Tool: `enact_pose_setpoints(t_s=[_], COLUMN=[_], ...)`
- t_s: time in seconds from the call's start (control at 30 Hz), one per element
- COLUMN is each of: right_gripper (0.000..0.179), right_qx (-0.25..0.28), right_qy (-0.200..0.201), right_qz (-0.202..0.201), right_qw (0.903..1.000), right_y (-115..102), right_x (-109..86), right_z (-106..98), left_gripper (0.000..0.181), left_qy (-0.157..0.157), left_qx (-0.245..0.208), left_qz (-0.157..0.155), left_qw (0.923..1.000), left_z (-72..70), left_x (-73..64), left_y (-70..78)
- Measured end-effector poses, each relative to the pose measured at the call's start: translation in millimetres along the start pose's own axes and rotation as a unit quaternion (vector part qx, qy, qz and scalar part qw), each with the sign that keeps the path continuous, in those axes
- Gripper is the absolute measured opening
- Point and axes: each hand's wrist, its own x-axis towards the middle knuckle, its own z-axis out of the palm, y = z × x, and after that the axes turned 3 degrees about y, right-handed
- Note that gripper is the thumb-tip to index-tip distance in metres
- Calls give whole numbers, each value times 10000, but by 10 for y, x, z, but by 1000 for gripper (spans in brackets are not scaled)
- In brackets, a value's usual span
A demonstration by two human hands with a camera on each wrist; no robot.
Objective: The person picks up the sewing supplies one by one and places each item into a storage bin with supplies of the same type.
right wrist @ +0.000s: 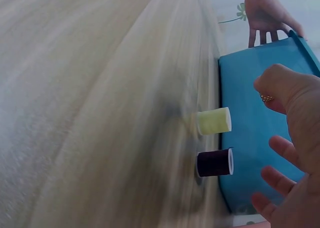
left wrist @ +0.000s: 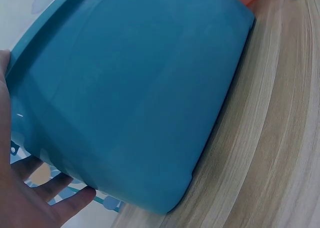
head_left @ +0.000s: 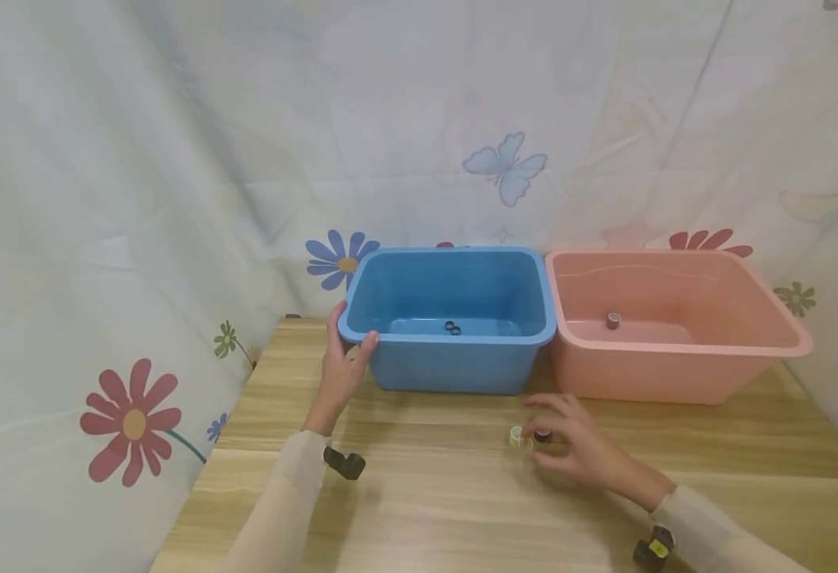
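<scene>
My left hand grips the blue tub at its left front corner, thumb at the rim and fingers along the side. Above the table, my right hand pinches a small gold beaded ring between thumb and index finger, mostly hidden by the fingertips. The other fingers are spread and loosely bent. Just by this hand, a pale yellow thread spool and a dark thread spool stand upright on the table. Two small dark rings lie on the blue tub's floor.
A pink tub stands against the blue tub's right side, with one dark spool inside. Both tubs are at the back of the wooden table. A patterned curtain hangs behind and to the left.
</scene>
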Motion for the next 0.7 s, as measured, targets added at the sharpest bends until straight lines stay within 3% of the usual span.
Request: enact_pose_setpoints(t_s=[0.17,0.2,0.47,0.7], right_gripper=[30,30,28,36], right_qx=[-55,-55,-68,51], right_qy=[-78,-79,-121,-28], right_qz=[58,42,-99,-531], right_qw=[9999,9999,9999,9986], right_y=[-2,-2,-54,-102], right_x=[42,52,130,233], right_z=[-37,-45,-123,-230], left_gripper=[83,83,81,82], left_qy=[58,88,69,86], left_qx=[29,48,98,166], left_qz=[83,131,82,24], left_qw=[9999,9999,9999,9998], left_z=[6,12,7,3], left_x=[-7,8,12,1], left_y=[-15,-73,-70,-51])
